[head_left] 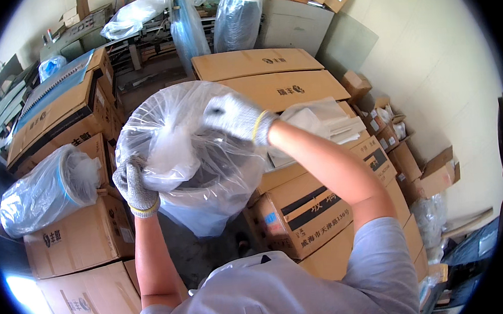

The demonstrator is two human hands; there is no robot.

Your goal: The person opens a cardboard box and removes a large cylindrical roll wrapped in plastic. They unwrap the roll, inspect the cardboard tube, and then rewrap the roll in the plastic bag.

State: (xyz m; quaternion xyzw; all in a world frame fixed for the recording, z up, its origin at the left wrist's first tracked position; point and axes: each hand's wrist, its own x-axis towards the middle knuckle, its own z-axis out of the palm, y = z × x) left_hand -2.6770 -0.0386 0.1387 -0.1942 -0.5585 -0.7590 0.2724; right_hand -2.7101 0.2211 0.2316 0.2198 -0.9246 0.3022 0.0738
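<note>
A large round bundle wrapped in a clear plastic bag [223, 170] stands upright in front of me, its top film gathered and creased towards the middle. Both my hands wear grey knit gloves with yellow cuffs. My left hand [133, 184] is closed on the bag's film at the near left of the bundle. At the far right of its top, my right hand [236, 119] is curled against the gathered film and seems to grip it; motion blurs its fingertips. What the bag contains is only dimly visible through the plastic.
Stacked cardboard boxes [75, 237] line my left, with another plastic-wrapped roll [46, 187] on them. More long cartons [324, 216] lie to the right, bearing white sheets [342, 125]. Wrapped rolls [238, 19] stand at the back. Small open boxes [413, 170] sit along the wall.
</note>
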